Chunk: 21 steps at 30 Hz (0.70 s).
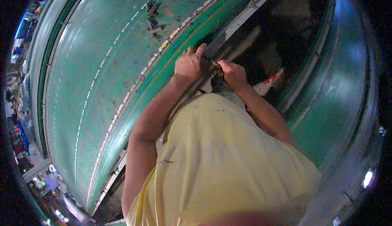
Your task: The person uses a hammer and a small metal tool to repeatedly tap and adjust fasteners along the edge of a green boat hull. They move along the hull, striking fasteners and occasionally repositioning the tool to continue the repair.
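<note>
Both arms come up from the lower edge, elbows bent, forearms converging above the yellow shirt. Left hand is knuckles-up, fingers curled over the top of a dark strap, fingertips reaching onto its upper part; it's grasping it. Right hand is clenched into a fist just beside the left, closed on the same strap lower down. Hands nearly touching, strap running between them.

Count: two hands, one strap, one green panel, one dark opening.

Strap sits at the edge where the green panel meets the dark opening, running diagonally along the pale frame strip. It passes under the left palm and into the right fist; lower end is hidden behind the hands. A few small dark fittings sit on the panel near its upper edge, well apart from the hands.
</note>
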Available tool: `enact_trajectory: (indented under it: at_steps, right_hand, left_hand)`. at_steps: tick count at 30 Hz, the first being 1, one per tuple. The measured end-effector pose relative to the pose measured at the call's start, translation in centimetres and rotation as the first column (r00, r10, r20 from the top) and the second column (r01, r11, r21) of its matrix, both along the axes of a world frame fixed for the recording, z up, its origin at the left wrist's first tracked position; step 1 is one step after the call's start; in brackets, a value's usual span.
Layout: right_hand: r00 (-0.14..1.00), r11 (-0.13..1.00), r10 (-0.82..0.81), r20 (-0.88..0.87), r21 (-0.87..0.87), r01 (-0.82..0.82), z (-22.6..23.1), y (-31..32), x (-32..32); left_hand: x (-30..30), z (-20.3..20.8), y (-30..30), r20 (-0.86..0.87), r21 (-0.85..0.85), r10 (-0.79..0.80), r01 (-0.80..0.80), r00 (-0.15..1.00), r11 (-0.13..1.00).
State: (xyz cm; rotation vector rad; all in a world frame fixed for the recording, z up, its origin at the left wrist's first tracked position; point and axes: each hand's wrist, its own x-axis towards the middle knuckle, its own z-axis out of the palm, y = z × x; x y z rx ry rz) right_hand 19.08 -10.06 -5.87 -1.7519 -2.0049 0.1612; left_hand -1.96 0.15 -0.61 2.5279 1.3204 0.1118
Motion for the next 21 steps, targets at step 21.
enact_trajectory:
  at_steps: [21]
  right_hand:
    - [0.979,0.954,-0.098,-0.178,-0.295,0.042,-0.7,1.2,-1.6]
  left_hand:
    - [0.6,-0.1,0.7,0.169,-0.1,0.035,-0.019,0.985,0.995]
